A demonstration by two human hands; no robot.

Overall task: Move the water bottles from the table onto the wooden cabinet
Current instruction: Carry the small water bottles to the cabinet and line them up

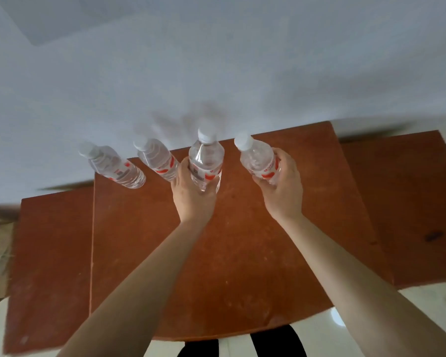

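The left hand (193, 194) is wrapped round the lower half of the left-hand bottle (205, 158), thumb on one side and fingers curled under the label on the other. The bottle stands nearly upright, cap up. Whether its base already sits on the cabinet (229, 253) I cannot tell, as the fingers hide it. The right hand (281, 186) grips the right-hand bottle (258, 155) the same way, low on the body over the red-and-white label. This bottle leans with its cap tipped toward the left hand, and it looks to be held just above the wood.

Beyond the left hand, further to its left, two bottles (113, 166) stand on the cabinet top close to the wall (216, 60), near each other but apart. The nearer of them is just beside the left-hand bottle. So all four are at the cabinet, and the last pair looks about to be set down.

These are clear, thin-walled plastic bottles that look filled. I'd judge them fairly weighty for their size, smooth, and apt to dent under a hard squeeze. A hold at mid-body on the label band seems best, firm but not crushing. They are tall and narrow, so each base wants to land flat, with room left beside its neighbour.

A pale floor (435, 318) shows past the right forearm.
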